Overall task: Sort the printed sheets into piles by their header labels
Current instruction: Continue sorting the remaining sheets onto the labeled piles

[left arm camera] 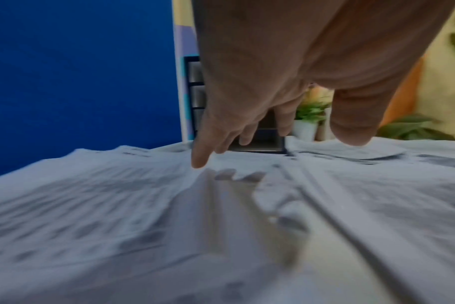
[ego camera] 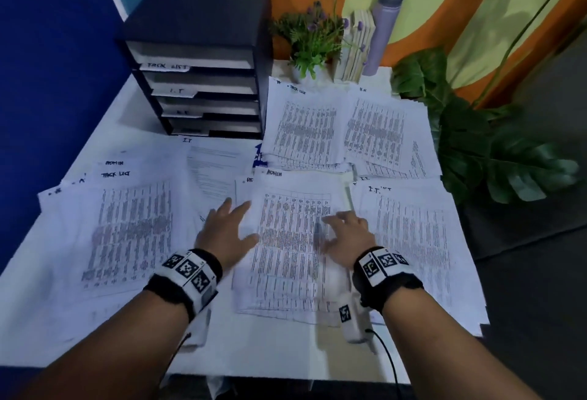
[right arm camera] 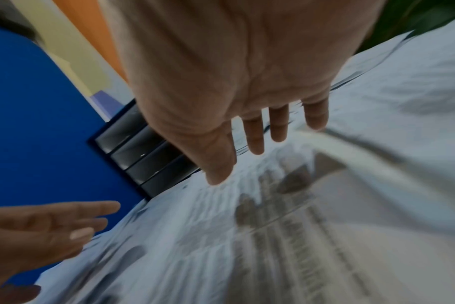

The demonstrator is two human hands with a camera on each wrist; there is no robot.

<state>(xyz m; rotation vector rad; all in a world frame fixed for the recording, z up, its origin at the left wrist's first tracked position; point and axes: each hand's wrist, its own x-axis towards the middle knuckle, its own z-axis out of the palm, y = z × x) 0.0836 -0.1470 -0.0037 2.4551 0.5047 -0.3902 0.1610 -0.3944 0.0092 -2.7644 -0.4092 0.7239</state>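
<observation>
The table [ego camera: 41, 310] carries many printed sheets in loose piles. The largest spread, at the left edge, shows the handwritten headers "ADMIN" and "TRCK LIST" on its top sheets [ego camera: 127, 228]. At the far edge, beside the black drawer unit [ego camera: 203, 59], lie a "TRCK LIST" pile [ego camera: 305, 126] and an "HR" pile [ego camera: 381, 132]. An "I.T." pile [ego camera: 413, 234] lies at the right edge, and a text sheet headed "IT" [ego camera: 212, 171] in front of the drawers.

The sheet in question is the "ADMIN" sheet [ego camera: 289, 250] in the middle, near the front edge. Its long axis runs away from the person, with the header at the far end. Both hands are over it: the left hand [ego camera: 227, 231] at its left border, the right hand [ego camera: 346, 234] at its right border. Both have the fingers spread and almost straight, holding nothing; whether they press on the paper I cannot tell.

Drawer labels read "TRCK LIST" and "I.T"; the lower two are too blurred to read.
</observation>
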